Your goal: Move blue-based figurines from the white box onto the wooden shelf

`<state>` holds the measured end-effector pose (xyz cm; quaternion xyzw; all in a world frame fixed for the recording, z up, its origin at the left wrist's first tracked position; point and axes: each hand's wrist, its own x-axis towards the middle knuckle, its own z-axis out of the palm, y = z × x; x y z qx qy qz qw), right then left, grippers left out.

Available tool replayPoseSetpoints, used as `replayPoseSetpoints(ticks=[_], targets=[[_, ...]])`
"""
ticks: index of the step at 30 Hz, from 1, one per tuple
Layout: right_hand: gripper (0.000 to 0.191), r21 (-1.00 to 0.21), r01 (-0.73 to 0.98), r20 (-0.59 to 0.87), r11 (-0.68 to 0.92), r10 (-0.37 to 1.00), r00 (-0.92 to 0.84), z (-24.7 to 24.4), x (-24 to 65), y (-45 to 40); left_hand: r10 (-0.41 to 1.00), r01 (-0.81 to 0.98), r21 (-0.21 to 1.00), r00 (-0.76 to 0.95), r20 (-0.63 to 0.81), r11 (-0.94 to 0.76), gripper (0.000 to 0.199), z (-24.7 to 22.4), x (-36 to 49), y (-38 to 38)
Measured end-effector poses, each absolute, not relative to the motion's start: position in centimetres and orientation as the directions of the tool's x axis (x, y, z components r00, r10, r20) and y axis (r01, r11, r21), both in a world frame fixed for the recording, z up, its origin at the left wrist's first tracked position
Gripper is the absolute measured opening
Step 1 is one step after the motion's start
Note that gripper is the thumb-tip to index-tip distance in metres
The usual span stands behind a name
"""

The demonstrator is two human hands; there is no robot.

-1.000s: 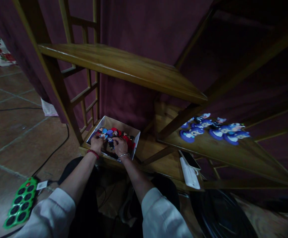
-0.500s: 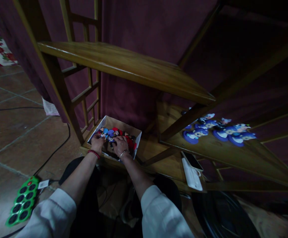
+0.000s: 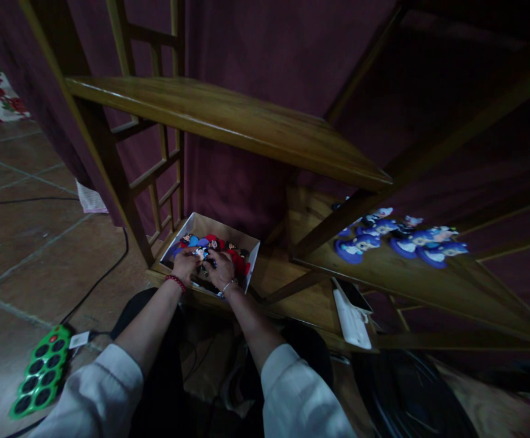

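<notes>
A white box (image 3: 245, 238) on the low wooden shelf holds several small figurines in red, blue and purple. Inside its left part, my left hand (image 3: 186, 264) is closed on a small blue-and-white figurine (image 3: 201, 253). My right hand (image 3: 221, 271) touches the same figurine from the right, its fingers bent close to my left hand. Whether the right fingers grip it is too small to tell. Red figurines (image 3: 240, 263) lie just beyond my right hand.
Several blue-haired figurines (image 3: 359, 246) stand on a wooden shelf (image 3: 397, 280) at the right. Below them lie a phone (image 3: 355, 296) and a white object (image 3: 351, 322). A wooden board (image 3: 228, 121) spans above the box. A green power strip (image 3: 41, 372) rests on the floor.
My left hand has moved slightly right and down with the figurine, and the two hands are now closer together. The view has shifted slightly.
</notes>
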<state>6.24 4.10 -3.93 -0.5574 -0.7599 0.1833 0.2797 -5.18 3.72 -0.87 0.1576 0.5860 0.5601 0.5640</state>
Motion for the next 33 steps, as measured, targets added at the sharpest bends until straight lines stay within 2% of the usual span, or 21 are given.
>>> replayPoseSetpoints(ticks=[8, 11, 23, 30, 33], targets=[[0.024, -0.775, 0.606, 0.171, 0.179, 0.983, -0.072, -3.8, 6.6, 4.3, 0.870, -0.429, 0.830, -0.172, -0.461, 0.355, 0.018, -0.3, -4.0, 3.4], [0.024, -0.799, 0.589, 0.130, 0.124, 0.991, -0.032, -3.6, 7.3, 4.2, 0.874, -0.419, 0.830, -0.151, -0.462, 0.367, 0.021, -0.3, -3.6, 3.4], [0.029, -0.685, 0.729, 0.101, 0.026, 0.993, 0.059, -3.4, 9.9, 4.3, 0.836, -0.368, 0.855, -0.275, -0.475, 0.364, 0.017, -1.3, -2.6, 4.0], [0.024, -0.633, 0.772, 0.114, 0.060, 0.993, 0.016, -3.2, 9.9, 3.9, 0.833, -0.321, 0.859, -0.265, -0.486, 0.399, 0.015, -1.4, -2.7, 4.1], [0.023, -0.657, 0.749, 0.119, 0.085, 0.993, -0.008, -3.1, 10.0, 3.6, 0.832, -0.300, 0.861, -0.262, -0.489, 0.412, 0.015, -1.1, -2.8, 4.0]])
